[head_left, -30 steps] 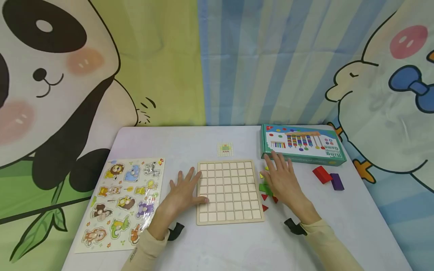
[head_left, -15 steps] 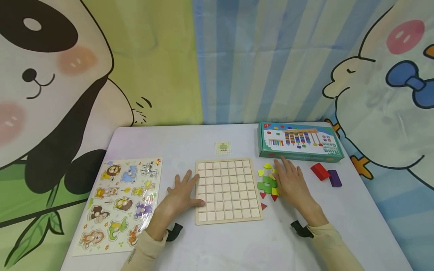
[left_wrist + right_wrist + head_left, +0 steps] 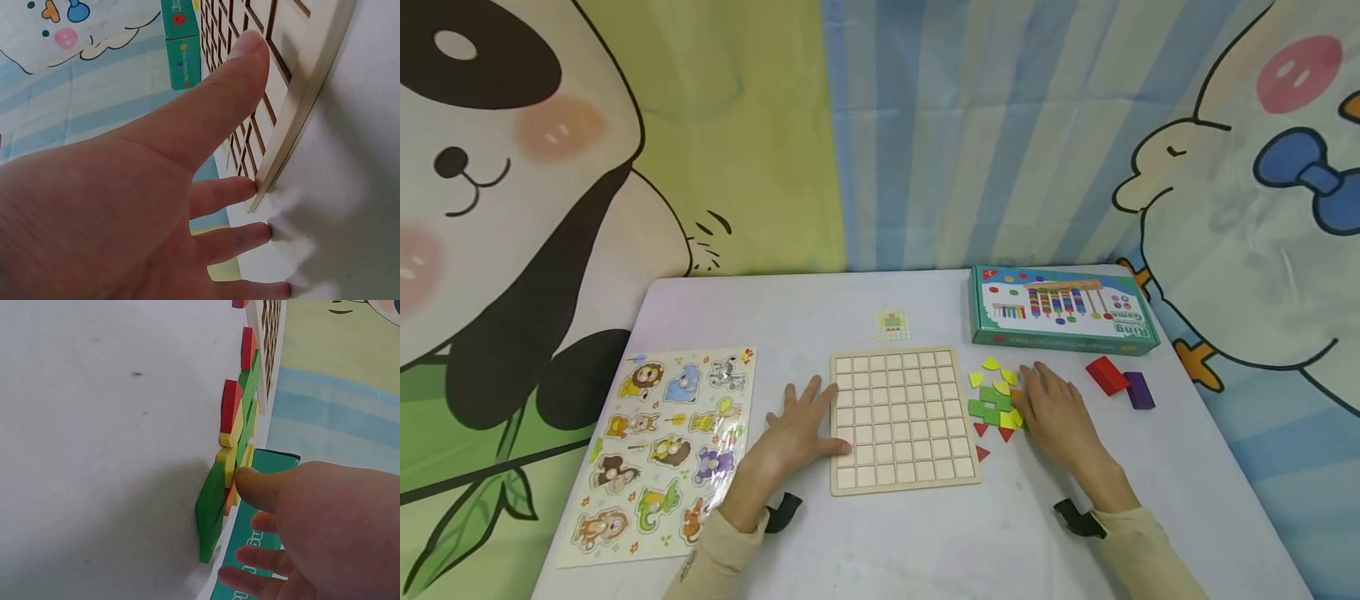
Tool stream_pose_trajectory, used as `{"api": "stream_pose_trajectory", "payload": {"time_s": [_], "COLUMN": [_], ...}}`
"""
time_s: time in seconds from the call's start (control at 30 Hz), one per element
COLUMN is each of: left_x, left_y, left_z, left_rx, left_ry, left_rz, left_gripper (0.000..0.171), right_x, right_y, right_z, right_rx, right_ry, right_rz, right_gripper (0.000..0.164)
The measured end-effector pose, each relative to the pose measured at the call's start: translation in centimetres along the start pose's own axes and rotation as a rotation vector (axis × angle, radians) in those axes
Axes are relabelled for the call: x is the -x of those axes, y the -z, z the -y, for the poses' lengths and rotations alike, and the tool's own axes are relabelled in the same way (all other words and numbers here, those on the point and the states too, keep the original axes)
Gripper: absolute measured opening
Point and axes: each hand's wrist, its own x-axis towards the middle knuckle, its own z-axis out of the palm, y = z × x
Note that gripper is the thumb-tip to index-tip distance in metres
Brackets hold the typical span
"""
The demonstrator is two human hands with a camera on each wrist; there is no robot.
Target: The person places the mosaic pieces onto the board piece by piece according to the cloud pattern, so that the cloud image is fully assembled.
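1. At the board's left edge, the left hand rests with fingers spread, its thumb over the grid.
2. Right of the board lie colourful tiles; the right hand is beside them, thumb and fingers apart. Whether it touches one, I cannot tell.
3. Beyond the board lies a card.
4. Left of the board: an animal puzzle.

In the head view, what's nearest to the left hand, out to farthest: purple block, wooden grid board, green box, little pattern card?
From the left hand:
1. Wooden grid board: just right, thumb over its edge.
2. Little pattern card: beyond the board's far edge.
3. Green box: back right.
4. Purple block: far right.
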Motion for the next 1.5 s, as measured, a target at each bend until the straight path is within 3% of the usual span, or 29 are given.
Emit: {"api": "stream_pose_trajectory", "payload": {"time_s": [0.47, 0.93, 1.23, 1.5], "left_x": [-0.1, 0.0, 0.0, -0.1], "left_y": [-0.1, -0.1, -0.2, -0.6], "left_z": [0.1, 0.0, 0.0, 0.1], "left_rx": [0.014, 0.033, 0.027, 0.030], "left_ry": [0.006, 0.007, 0.007, 0.012], "left_rz": [0.005, 0.007, -0.003, -0.008], "left_gripper": [0.099, 0.099, 0.100, 0.102], "right_x": [0.2, -0.6, -0.7, -0.9], "right_y": [-0.1, 1.4, 0.1, 0.5], "right_z": [0.0, 0.0, -0.9, -0.5], "right_rx": [-0.025, -0.035, 0.053, 0.027], "right_ry": [0.044, 0.043, 0.160, 0.215], "right_rz": [-0.075, 0.017, -0.137, -0.181], "right_gripper": [0.038, 0.032, 0.034, 0.037]}}
